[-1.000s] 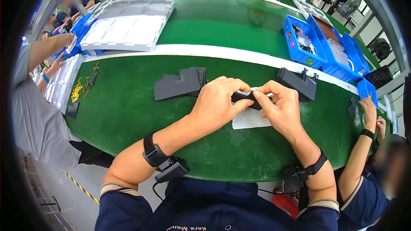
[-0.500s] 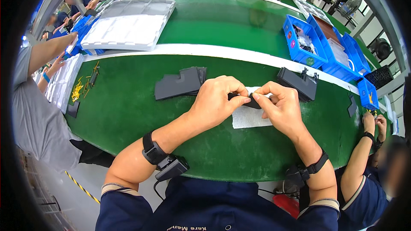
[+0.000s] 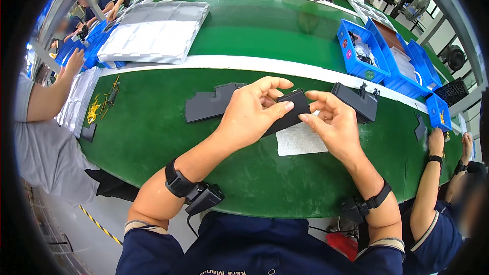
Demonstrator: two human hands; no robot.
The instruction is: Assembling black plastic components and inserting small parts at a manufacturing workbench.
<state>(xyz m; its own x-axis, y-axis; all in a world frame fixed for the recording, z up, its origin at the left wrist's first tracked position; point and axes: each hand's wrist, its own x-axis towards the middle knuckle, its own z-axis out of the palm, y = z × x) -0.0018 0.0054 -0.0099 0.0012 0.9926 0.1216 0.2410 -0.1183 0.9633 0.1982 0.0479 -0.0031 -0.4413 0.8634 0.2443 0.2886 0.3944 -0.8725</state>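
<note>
My left hand [image 3: 252, 112] grips a flat black plastic piece [image 3: 289, 111] above the green table [image 3: 153, 122]. My right hand [image 3: 333, 122] touches the same piece at its right end with fingertips. Under the hands lies a white cloth sheet [image 3: 300, 141]. A stack of dark grey flat panels [image 3: 209, 103] rests just left of my left hand. A black plastic part with clips [image 3: 356, 101] sits to the right, behind my right hand.
Blue bins [image 3: 359, 51] with small parts stand at the back right. Stacked white trays [image 3: 153, 35] sit at the back left. A person on the left works near yellow small parts [image 3: 93, 111]. Another person's hands [image 3: 435, 140] rest at the right edge.
The black piece has been turned and lifted, so its flat face shows more. My fingers have spread along its edges rather than pinching together at the middle.
</note>
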